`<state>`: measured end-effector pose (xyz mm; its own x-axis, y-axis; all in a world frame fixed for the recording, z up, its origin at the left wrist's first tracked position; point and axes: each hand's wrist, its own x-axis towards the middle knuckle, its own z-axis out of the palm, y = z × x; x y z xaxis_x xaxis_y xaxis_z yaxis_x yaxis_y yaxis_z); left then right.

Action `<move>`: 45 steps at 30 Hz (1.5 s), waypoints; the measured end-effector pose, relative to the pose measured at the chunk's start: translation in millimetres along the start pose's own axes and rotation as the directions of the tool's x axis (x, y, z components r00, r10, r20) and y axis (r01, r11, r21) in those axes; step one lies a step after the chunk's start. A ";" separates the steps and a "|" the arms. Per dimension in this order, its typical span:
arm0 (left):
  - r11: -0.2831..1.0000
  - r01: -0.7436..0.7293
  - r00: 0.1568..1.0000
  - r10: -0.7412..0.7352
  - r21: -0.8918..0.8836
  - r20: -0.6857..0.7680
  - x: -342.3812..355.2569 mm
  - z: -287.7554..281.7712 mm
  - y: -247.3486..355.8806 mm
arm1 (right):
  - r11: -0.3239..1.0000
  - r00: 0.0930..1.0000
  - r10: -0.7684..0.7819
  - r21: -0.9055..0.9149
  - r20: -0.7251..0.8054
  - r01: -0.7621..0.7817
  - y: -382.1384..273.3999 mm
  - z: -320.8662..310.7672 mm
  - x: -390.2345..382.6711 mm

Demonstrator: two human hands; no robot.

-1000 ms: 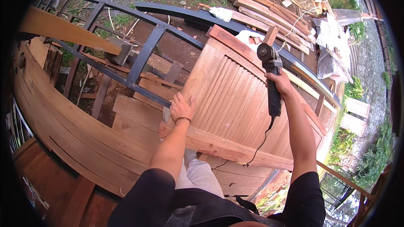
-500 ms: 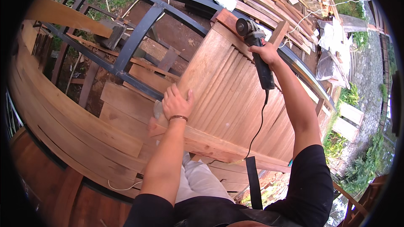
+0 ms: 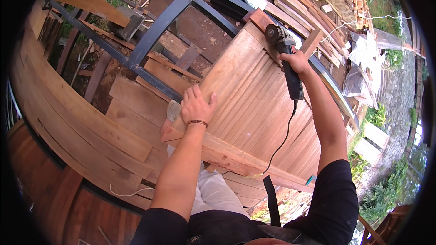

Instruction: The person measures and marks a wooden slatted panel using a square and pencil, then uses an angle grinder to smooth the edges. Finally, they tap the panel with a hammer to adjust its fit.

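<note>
A slatted wooden panel (image 3: 254, 95), like a louvred door or shutter, lies in front of me on wooden beams. My right hand (image 3: 296, 61) is closed round the body of a black and grey angle grinder (image 3: 292, 81). Its round disc (image 3: 272, 33) is over the panel's far end, by a reddish timber block (image 3: 262, 20); whether it touches the wood I cannot tell. From the grinder's rear a black cord (image 3: 282, 144) runs down across the slats. My left hand (image 3: 198, 105) rests on the panel's left rail near its close corner, fingers laid over the edge.
A dark metal frame (image 3: 160, 19) stands beyond and left of the panel. Wide planks (image 3: 86, 127) curve along my left. Stacked timber (image 3: 302, 13) lies on the ground at the far right, near white plastic sheeting (image 3: 366, 56). A beam (image 3: 227, 152) crosses the panel's near end.
The whole view has shifted slightly. My left hand stays on the panel's rail and my right hand keeps hold of the grinder near the far end, with little visible movement.
</note>
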<state>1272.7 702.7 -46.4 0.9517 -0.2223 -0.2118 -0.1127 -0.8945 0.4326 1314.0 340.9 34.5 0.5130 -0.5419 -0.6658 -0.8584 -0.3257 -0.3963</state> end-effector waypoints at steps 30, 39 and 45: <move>1.000 0.016 0.999 -0.017 0.006 0.028 1.7 -4.2 0.5 | 1.000 1.000 -0.008 -0.013 -0.010 0.007 -3.3 2.0 1.8; 1.000 0.015 1.000 -0.015 0.004 0.023 1.1 -2.5 -0.9 | 1.000 1.000 0.022 0.000 0.011 -0.022 -10.6 1.8 -4.4; 1.000 0.021 0.999 -0.021 0.000 0.043 1.9 -2.7 -1.4 | 0.999 0.999 0.037 0.004 0.010 -0.037 -12.3 2.5 -2.5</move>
<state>1275.4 704.6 -45.0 0.9406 -0.2202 -0.2583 -0.0927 -0.8988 0.4285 1323.3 348.2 39.4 0.4805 -0.5457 -0.6866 -0.8770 -0.3024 -0.3734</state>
